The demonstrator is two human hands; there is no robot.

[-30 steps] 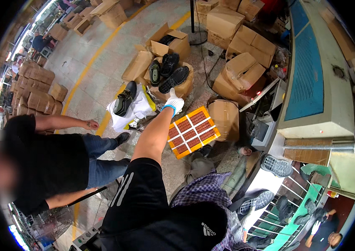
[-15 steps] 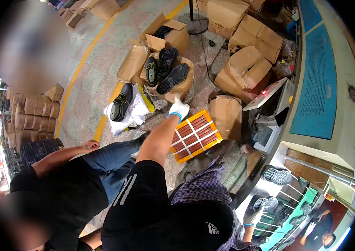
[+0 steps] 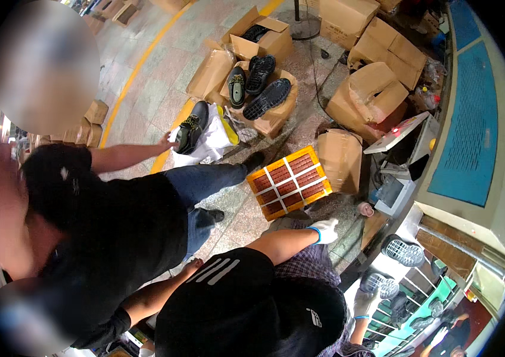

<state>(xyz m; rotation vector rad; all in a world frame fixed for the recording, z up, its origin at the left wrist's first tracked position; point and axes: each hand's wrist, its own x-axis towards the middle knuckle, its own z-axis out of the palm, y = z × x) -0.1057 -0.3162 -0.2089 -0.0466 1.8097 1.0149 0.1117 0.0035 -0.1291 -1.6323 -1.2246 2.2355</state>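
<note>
My left hand (image 3: pixel 325 231), in a white glove with a blue cuff, is held over my lap with its fingers stretched to the right and nothing visible in them. Beyond it stands a stool-like seat (image 3: pixel 289 182) with a yellow rim and brown panels crossed by white strips. At the lower right my right hand (image 3: pixel 365 303), also gloved, grips a dark shoe (image 3: pixel 378 285) whose pale, ridged sole faces up. Just beyond that, another shoe (image 3: pixel 404 252) lies sole up at the edge of a rack (image 3: pixel 428 291) with white bars and a green strip.
At my left a person in black (image 3: pixel 121 208) reaches toward a black shoe (image 3: pixel 191 132) on a white bag (image 3: pixel 214 143). Several dark shoes (image 3: pixel 267 100) lie on a cardboard box (image 3: pixel 282 122). More cartons (image 3: pixel 365 95) stand ahead, beside a machine with a blue panel (image 3: pixel 466 137).
My left hand has drawn back from near the shoe-topped box toward my lap. My right hand stays at the shoe. The person at left has extended an arm toward the shoe on the white bag.
</note>
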